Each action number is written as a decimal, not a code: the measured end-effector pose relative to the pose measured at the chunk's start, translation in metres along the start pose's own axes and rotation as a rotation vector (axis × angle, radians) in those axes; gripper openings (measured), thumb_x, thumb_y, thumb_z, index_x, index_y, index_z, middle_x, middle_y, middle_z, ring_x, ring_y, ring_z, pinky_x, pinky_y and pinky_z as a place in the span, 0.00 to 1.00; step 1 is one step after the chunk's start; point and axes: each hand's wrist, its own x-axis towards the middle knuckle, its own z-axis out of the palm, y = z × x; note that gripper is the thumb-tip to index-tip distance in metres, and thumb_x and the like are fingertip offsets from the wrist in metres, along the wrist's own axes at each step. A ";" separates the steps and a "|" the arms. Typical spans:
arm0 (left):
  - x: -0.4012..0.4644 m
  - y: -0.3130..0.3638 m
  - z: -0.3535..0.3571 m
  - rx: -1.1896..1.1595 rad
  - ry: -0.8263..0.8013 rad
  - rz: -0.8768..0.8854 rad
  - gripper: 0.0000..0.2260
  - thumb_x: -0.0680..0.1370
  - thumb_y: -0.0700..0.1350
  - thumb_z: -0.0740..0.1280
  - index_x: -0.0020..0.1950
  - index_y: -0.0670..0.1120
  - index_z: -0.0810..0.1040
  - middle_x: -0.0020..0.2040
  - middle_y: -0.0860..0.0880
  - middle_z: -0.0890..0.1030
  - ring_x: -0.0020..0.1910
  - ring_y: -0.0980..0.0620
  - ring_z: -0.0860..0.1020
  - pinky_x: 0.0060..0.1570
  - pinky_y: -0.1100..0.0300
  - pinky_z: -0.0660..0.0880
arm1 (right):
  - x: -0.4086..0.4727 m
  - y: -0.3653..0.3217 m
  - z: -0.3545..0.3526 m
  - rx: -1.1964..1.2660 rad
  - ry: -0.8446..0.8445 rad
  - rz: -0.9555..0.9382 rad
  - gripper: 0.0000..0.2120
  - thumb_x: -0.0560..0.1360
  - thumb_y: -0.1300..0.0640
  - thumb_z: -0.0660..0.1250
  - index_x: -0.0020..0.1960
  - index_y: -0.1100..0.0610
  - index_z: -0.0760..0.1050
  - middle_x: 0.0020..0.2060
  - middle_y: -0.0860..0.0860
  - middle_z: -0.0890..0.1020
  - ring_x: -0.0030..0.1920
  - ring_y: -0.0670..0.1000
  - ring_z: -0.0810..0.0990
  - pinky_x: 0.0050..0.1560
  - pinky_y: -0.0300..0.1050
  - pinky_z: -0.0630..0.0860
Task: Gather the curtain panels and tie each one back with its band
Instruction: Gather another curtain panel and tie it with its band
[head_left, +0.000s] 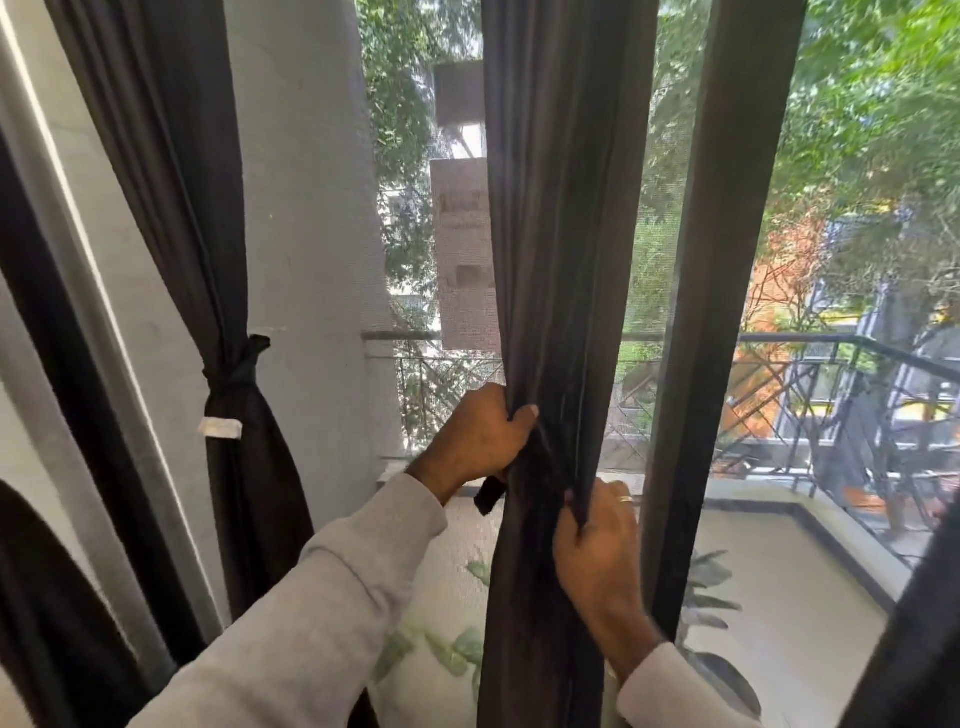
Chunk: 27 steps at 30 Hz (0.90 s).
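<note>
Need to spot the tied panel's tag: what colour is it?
White, on the tied left curtain panel; head view.

Both arms in grey sleeves reach up from the lower frame toward its centre. The left hand (480, 439) sits higher, fingers curled in a tight grip, thumb forward. The right hand (597, 545), lower, pinches with curled fingers; a ring shows.

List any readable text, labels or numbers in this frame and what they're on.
None readable.
White tag on the tied left curtain panel: looks blank, or any print is too small to tell.
Pale panel outside behind the window screen: faint marks, too blurred to read.
Centre curtain panel, its band and the ring on the right hand: no text visible.
</note>
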 end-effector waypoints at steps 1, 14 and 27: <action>-0.001 0.002 0.002 -0.052 -0.021 -0.011 0.15 0.86 0.52 0.67 0.56 0.40 0.85 0.48 0.43 0.87 0.47 0.44 0.87 0.50 0.51 0.84 | -0.007 -0.004 0.003 -0.086 -0.013 -0.045 0.16 0.75 0.60 0.63 0.62 0.57 0.78 0.47 0.51 0.78 0.50 0.58 0.75 0.50 0.54 0.74; -0.016 -0.022 0.024 -0.101 -0.072 0.095 0.15 0.77 0.49 0.80 0.61 0.45 0.87 0.55 0.48 0.89 0.55 0.51 0.87 0.59 0.50 0.84 | -0.037 0.002 0.003 -0.416 -0.240 -0.345 0.36 0.80 0.38 0.65 0.79 0.61 0.68 0.75 0.60 0.72 0.69 0.60 0.73 0.63 0.59 0.72; 0.003 -0.033 0.021 -0.208 -0.084 -0.103 0.22 0.76 0.49 0.82 0.66 0.44 0.83 0.59 0.52 0.86 0.58 0.51 0.85 0.64 0.50 0.82 | 0.034 0.035 -0.001 0.083 -0.088 0.176 0.05 0.75 0.50 0.77 0.45 0.47 0.81 0.40 0.44 0.84 0.43 0.52 0.81 0.43 0.44 0.73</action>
